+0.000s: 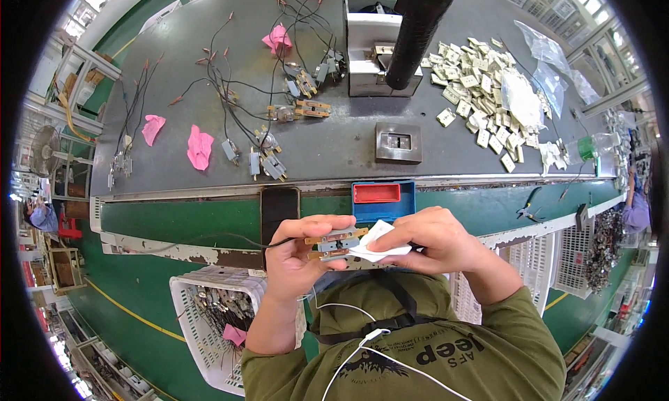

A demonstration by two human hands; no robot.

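My left hand [296,254] is closed around a grey socket insert [337,244] with copper-coloured metal contacts, and a black wire runs off it to the left. Between the thumb and fingers of my right hand [435,240] is a white, flat, angular piece [380,242]; I cannot tell if it is plastic or folded paper. The white piece meets the right end of the insert, in front of my chest. Just beyond my hands, a blue tray [383,215] with a red box [377,192] in it and a dark phone [280,206] lie along the bench's near ledge.
On the grey bench [237,45] stand a press with a black handle [426,31] and a metal block [398,143]. Cream plates [481,87] are heaped right; wired inserts [272,165] and pink papers [199,148] lie left. Pliers [532,206] rest on the ledge; a white basket [182,296] stands below.
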